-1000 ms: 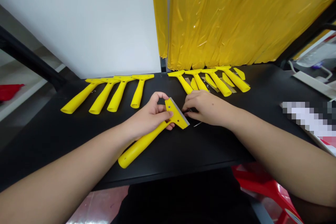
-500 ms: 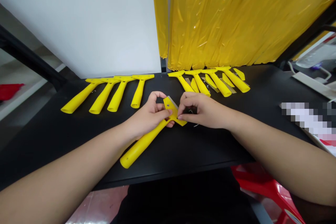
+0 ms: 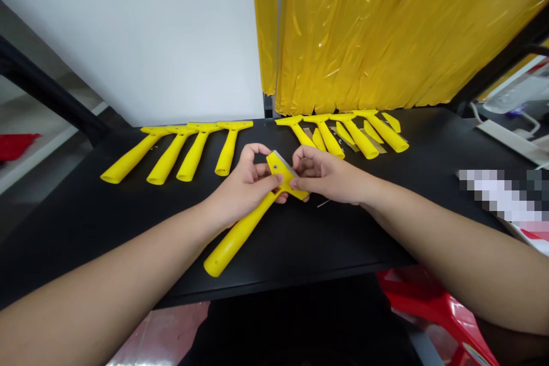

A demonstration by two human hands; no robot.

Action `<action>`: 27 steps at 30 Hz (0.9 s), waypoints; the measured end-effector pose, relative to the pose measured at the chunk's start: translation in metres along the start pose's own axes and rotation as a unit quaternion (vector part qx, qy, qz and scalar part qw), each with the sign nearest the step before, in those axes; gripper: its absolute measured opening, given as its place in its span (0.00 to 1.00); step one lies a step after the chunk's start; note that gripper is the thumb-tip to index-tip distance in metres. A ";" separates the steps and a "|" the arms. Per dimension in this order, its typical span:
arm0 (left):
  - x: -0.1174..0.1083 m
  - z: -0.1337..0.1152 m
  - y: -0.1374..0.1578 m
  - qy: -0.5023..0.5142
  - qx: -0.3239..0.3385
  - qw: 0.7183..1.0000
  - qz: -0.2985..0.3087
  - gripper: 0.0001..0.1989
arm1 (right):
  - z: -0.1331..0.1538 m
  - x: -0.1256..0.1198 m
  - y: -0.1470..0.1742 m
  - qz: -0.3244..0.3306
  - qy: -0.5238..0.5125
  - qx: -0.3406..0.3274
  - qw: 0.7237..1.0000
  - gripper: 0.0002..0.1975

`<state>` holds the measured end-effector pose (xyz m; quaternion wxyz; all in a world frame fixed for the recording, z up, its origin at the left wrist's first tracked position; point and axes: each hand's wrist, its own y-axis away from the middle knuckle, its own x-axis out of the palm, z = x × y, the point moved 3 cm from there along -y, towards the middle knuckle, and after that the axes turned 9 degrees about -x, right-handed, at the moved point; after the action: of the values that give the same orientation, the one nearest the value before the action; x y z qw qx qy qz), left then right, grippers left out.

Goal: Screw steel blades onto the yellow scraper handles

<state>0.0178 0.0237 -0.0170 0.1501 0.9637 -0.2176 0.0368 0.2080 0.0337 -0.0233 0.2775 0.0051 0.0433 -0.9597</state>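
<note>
A yellow scraper (image 3: 241, 235) with a long round handle lies slantwise between my hands, its handle end toward me. Along the outer edge of its head runs a grey metal blade, and a small screw shows in the yellow plate. My left hand (image 3: 244, 189) is closed on the left side of the head, thumb on top and fingers behind. My right hand (image 3: 328, 176) grips the head's right end, with its thumb pressed on the plate and the other fingers curled by the blade edge. A thin metal piece (image 3: 323, 203) lies under my right hand.
Several yellow scrapers (image 3: 191, 154) stand in a row at the back left of the black table (image 3: 343, 240). Further scrapers (image 3: 362, 140) lie at the back right among loose yellow plates and blades. Yellow plastic sheeting (image 3: 364, 28) and a white panel (image 3: 150, 34) rise behind.
My right hand has gone from a fingertip pinch at the plate to a fuller grip on the head's right end. The scraper's handle end has shifted slightly right.
</note>
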 end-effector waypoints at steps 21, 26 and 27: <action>-0.005 0.003 0.000 -0.077 0.013 0.997 0.028 0.20 | 0.003 0.004 0.003 0.031 -0.145 0.115 0.982 0.18; -0.010 0.002 -0.001 -0.124 0.045 0.991 -0.013 0.17 | 0.001 0.006 0.002 -0.005 -0.124 0.113 0.986 0.16; -0.009 0.002 -0.001 -0.119 0.047 0.992 -0.011 0.17 | 0.000 0.007 0.001 -0.010 -0.120 0.115 0.986 0.16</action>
<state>0.0096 0.0275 -0.0206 0.0780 0.9696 -0.2212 -0.0696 0.2032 0.0290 -0.0236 0.2686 -0.0784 -0.1005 -0.9548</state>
